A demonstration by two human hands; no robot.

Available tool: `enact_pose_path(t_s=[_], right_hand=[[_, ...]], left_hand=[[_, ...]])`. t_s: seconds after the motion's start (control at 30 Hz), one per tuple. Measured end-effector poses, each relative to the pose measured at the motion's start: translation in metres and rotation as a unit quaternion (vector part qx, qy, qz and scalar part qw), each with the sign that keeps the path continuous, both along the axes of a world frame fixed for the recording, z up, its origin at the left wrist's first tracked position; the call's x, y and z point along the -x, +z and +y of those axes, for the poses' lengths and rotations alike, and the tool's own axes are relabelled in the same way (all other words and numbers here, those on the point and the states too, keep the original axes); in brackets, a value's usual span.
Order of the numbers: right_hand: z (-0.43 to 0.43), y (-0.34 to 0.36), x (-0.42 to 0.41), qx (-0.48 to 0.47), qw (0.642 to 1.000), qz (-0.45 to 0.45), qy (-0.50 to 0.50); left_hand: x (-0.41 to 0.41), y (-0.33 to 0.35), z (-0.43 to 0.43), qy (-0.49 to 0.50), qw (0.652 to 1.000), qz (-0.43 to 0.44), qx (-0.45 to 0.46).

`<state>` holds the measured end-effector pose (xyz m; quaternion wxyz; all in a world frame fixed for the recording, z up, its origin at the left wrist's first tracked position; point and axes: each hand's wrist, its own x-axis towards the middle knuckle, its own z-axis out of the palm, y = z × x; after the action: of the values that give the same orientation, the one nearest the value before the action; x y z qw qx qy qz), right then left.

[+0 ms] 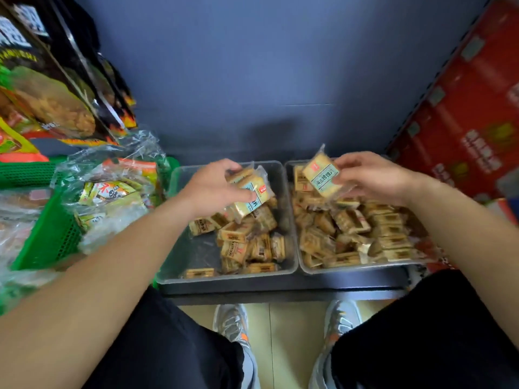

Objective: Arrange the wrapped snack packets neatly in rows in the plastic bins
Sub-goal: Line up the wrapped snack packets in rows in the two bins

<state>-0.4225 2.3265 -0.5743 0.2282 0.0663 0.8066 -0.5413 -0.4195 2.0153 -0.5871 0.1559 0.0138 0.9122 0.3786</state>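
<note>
This looks like a shop; on the dark low shelf (280, 289) before me two clear plastic bins (224, 277) hold loose wrapped snack packets (351, 220); printed red cartons (463, 122) stand stacked on my right; glossy snack bags (47, 94) lean on my left, above a green mesh basket (53, 240) of bagged goods.

Clear glossy plastic bins (292, 220), shiny film-wrapped packets (323, 175), green plastic mesh basket (53, 237)

Soft, even light, faint shadows on the blue back panel (269, 130) beyond the left hand (213, 186) and its grip, slight blur overall, bowed edges.
</note>
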Motion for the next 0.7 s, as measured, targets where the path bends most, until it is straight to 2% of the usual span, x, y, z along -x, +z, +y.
enact_pose_path(t_s=[0.1,0.33,0.47,0.7], right_hand=[[0.043,0.002,-0.010,-0.020,0.997,-0.001,-0.080],[0.118,-0.013,-0.040,-0.085,0.980,-0.006,-0.178],[0.145,-0.027,-0.041,-0.102,0.982,-0.032,-0.159],[0.142,-0.051,-0.010,-0.086,0.991,-0.060,-0.082]], left_hand=[[-0.005,-0.001,0.038,-0.011,1.000,0.002,-0.026],[0.002,-0.009,0.109,-0.078,0.997,0.001,0.023],[0.021,-0.015,0.126,-0.083,0.996,-0.013,0.041],[0.050,-0.031,0.145,-0.088,0.995,-0.034,0.013]])
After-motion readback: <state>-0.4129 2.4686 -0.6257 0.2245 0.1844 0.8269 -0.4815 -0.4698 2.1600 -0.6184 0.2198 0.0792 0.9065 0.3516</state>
